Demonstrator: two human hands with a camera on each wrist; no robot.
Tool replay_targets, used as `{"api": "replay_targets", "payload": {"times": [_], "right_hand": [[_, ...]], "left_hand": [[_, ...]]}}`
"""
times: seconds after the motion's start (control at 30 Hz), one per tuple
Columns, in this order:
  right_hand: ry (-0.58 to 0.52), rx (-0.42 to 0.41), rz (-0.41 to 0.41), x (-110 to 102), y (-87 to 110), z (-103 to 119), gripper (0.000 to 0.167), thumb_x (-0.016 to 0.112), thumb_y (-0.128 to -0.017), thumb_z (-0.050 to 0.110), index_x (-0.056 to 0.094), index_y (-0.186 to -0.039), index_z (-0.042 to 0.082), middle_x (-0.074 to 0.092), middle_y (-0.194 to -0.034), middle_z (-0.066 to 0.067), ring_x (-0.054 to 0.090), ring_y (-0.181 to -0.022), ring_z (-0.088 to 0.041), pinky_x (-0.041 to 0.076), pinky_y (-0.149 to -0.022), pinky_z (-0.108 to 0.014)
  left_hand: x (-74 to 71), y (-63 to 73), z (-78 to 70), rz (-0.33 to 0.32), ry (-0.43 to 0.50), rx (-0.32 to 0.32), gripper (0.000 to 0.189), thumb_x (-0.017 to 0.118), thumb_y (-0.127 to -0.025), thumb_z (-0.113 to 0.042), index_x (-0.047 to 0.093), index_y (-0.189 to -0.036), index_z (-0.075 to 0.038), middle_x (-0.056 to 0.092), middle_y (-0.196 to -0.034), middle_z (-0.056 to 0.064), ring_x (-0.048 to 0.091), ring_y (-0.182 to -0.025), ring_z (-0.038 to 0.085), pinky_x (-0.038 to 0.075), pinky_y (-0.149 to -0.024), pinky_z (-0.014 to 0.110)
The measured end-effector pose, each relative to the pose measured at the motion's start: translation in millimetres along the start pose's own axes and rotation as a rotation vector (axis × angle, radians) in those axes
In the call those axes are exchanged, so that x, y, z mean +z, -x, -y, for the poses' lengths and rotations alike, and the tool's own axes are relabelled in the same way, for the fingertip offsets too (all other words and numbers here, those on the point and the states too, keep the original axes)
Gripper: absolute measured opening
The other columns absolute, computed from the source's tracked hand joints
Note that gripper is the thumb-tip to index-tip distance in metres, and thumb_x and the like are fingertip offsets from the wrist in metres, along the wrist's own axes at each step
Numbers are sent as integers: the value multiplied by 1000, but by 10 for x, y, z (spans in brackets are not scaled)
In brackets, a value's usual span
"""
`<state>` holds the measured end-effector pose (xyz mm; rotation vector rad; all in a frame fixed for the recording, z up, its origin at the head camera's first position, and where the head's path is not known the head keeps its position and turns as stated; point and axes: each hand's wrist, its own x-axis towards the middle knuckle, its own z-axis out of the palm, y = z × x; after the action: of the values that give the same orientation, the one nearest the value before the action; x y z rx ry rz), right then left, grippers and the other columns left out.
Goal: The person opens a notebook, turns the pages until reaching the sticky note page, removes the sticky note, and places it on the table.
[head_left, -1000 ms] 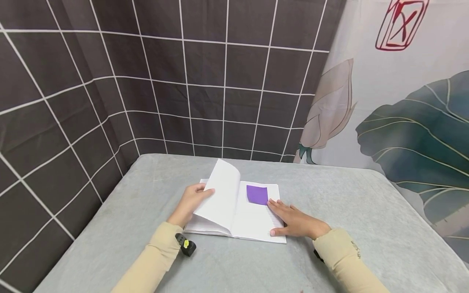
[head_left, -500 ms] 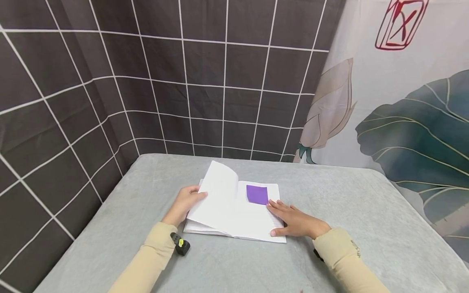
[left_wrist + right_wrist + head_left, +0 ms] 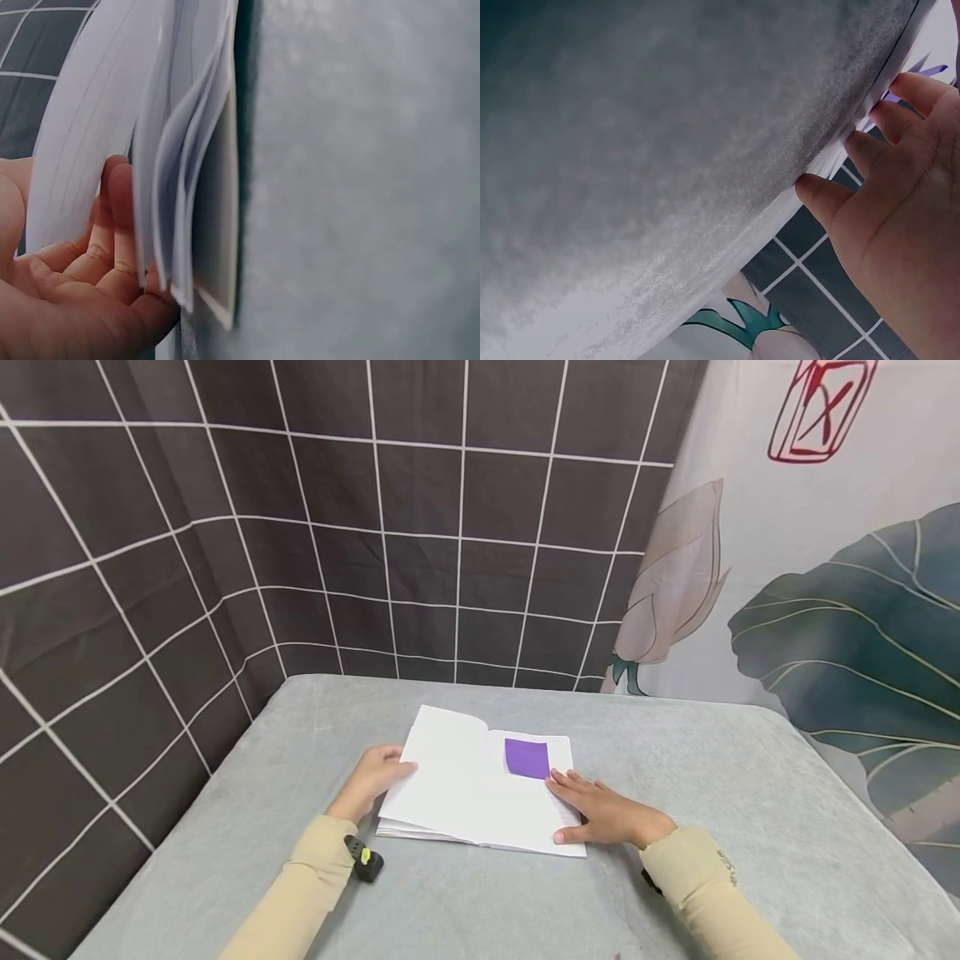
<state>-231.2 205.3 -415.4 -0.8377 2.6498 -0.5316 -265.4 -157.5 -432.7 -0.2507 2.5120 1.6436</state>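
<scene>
An open notebook (image 3: pixel 517 814) with white pages lies on the table. A purple sticky note (image 3: pixel 527 758) is on the upper part of its right page. My left hand (image 3: pixel 372 779) holds the outer edge of a page (image 3: pixel 442 760) between thumb and fingers, at the notebook's left side. That page is slightly raised and bowed over the left half. In the left wrist view the fingers (image 3: pixel 101 247) sit behind the page, and several loose leaves (image 3: pixel 180 187) fan out beside them. My right hand (image 3: pixel 606 812) rests on the right page's outer edge, fingers extended, fingertips beside the sticky note.
The table (image 3: pixel 750 793) has a grey cloth cover. Behind it and to the left hangs a dark curtain (image 3: pixel 420 568) with a white grid. A pale curtain (image 3: pixel 697 610) with leaf and flower prints hangs at the right. Each wrist wears a black device (image 3: pixel 365 860).
My left hand has moved left and slightly toward me, bringing the raised page down lower over the notebook's left half. The right hand has stayed in place.
</scene>
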Motion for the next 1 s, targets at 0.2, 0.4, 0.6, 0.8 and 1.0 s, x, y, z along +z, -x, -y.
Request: {"api": "replay_targets", "payload": {"times": [0.2, 0.4, 0.6, 0.8, 1.0], "right_hand": [[1, 0, 4, 3, -24, -1, 90, 67, -84, 50, 29, -149, 1, 21, -158, -20, 16, -145, -44, 14, -109, -68], [7, 0, 8, 7, -43, -1, 90, 67, -83, 50, 29, -149, 1, 22, -157, -20, 16, -145, -44, 15, -109, -68], [-4, 2, 12, 10, -52, 6, 90, 67, -84, 50, 28, -149, 1, 21, -158, -20, 15, -145, -44, 14, -110, -67], [-8, 12, 18, -15, -41, 10, 90, 67, -84, 49, 28, -149, 1, 21, -158, -20, 15, -145, -44, 14, -110, -67], [-28, 62, 68, -94, -36, 48, 82, 66, -87, 45, 32, -149, 3, 22, -158, -17, 16, -145, -42, 14, -113, -62]], "left_hand": [[-39, 16, 11, 16, -32, 2, 44, 63, -87, -17, 56, -124, 5, 59, -124, 23, 56, -116, 36, 42, -100, 51], [-70, -4, 53, 93, -96, 3, 44, 61, -88, -12, 52, -126, 9, 57, -125, 25, 54, -116, 36, 41, -101, 51], [-93, -27, 78, 115, -109, -14, 45, 59, -89, -10, 50, -128, 11, 55, -126, 26, 52, -118, 37, 38, -104, 52], [-92, -18, 57, 145, -93, 22, 41, 59, -86, -6, 51, -123, 12, 56, -122, 26, 52, -114, 35, 37, -104, 51], [-77, 14, 68, 158, -69, 21, 35, 59, -85, -4, 53, -117, 11, 58, -111, 22, 54, -103, 30, 42, -97, 46]]}}
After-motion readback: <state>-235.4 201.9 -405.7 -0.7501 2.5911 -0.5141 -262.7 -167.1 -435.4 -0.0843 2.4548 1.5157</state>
